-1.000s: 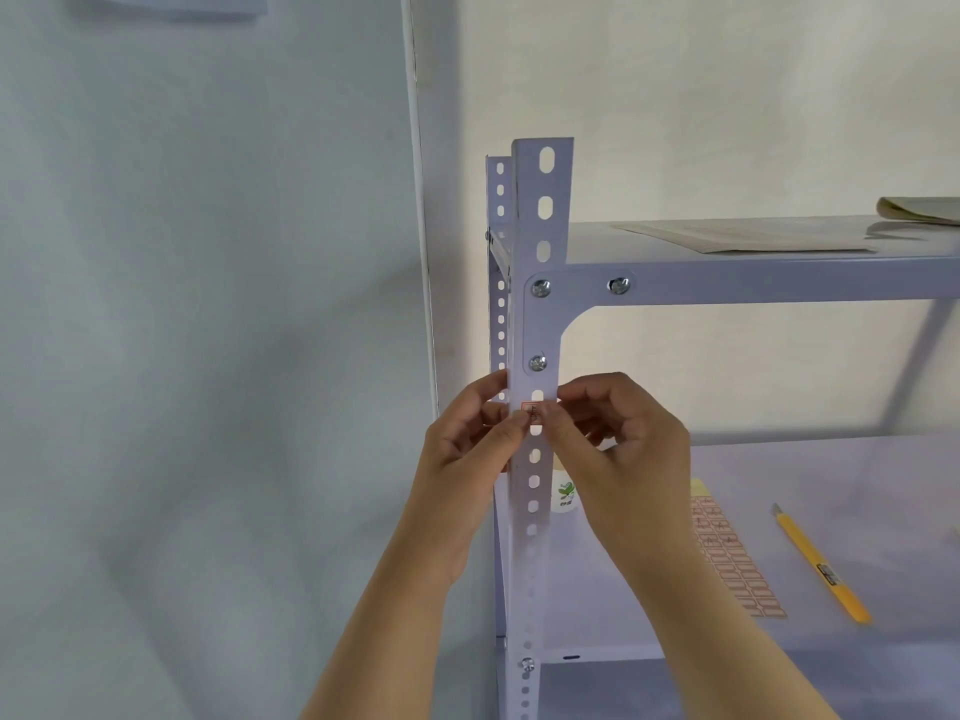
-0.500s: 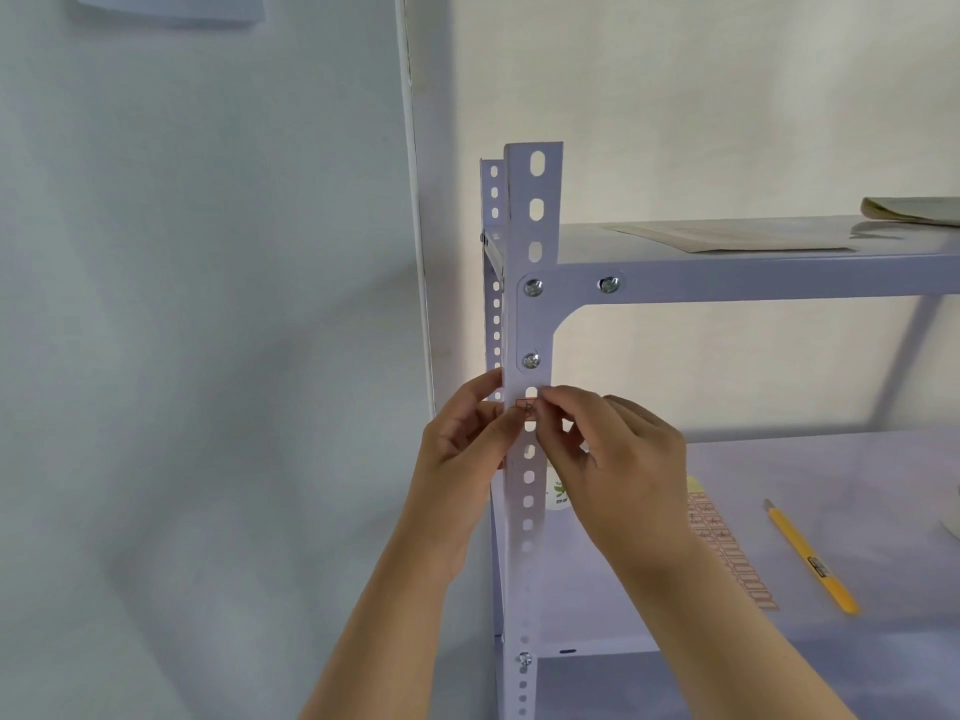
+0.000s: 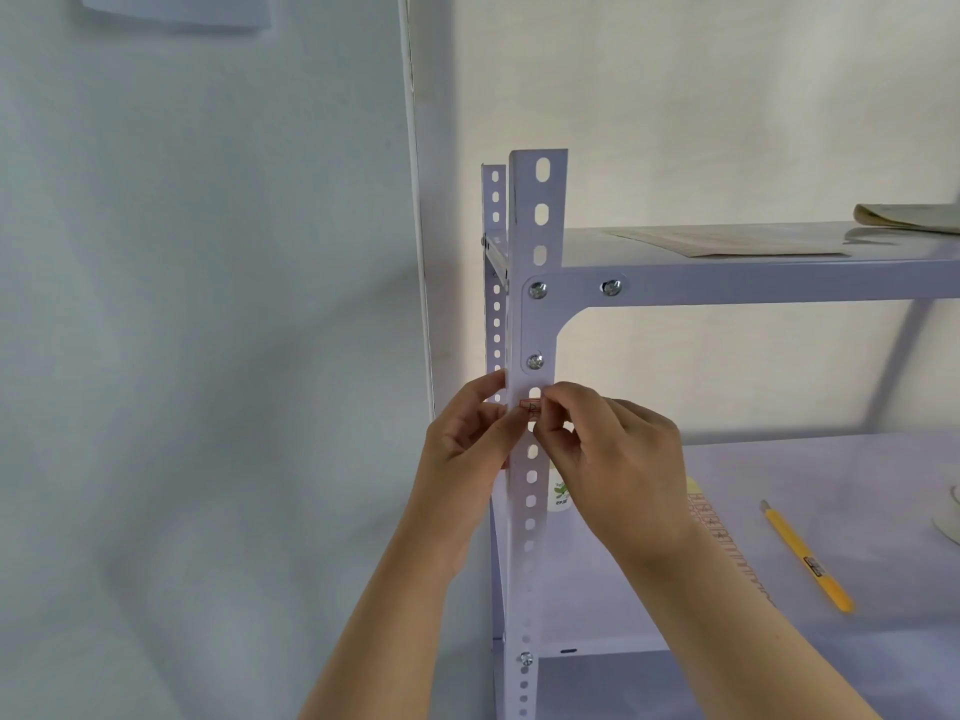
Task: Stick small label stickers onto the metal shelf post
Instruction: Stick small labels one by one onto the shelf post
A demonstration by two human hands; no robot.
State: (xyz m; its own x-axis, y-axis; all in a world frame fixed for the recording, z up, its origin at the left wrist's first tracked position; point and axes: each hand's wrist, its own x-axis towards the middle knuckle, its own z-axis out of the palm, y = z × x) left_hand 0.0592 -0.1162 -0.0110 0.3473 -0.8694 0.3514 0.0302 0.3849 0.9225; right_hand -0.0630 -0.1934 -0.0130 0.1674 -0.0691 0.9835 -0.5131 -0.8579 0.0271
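A white perforated metal shelf post (image 3: 535, 210) stands upright in the middle of the view. A small white label sticker with a red border (image 3: 530, 406) lies on the post's front face, just below a bolt. My left hand (image 3: 467, 433) grips the post's left edge, its thumb by the sticker's left end. My right hand (image 3: 613, 449) has its fingertips on the sticker's right end against the post. A sheet of red-bordered label stickers (image 3: 722, 543) lies on the lower shelf, mostly hidden by my right wrist.
A yellow utility knife (image 3: 808, 558) lies on the lower shelf (image 3: 857, 470) to the right. Papers (image 3: 737, 241) lie on the upper shelf. A small sticker with a green plant (image 3: 560, 493) shows behind the post. A white wall is on the left.
Both hands stayed at the same spot on the post. The right hand's fingers spread flatter over the sticker, and more of the sticker's red border shows on the post.
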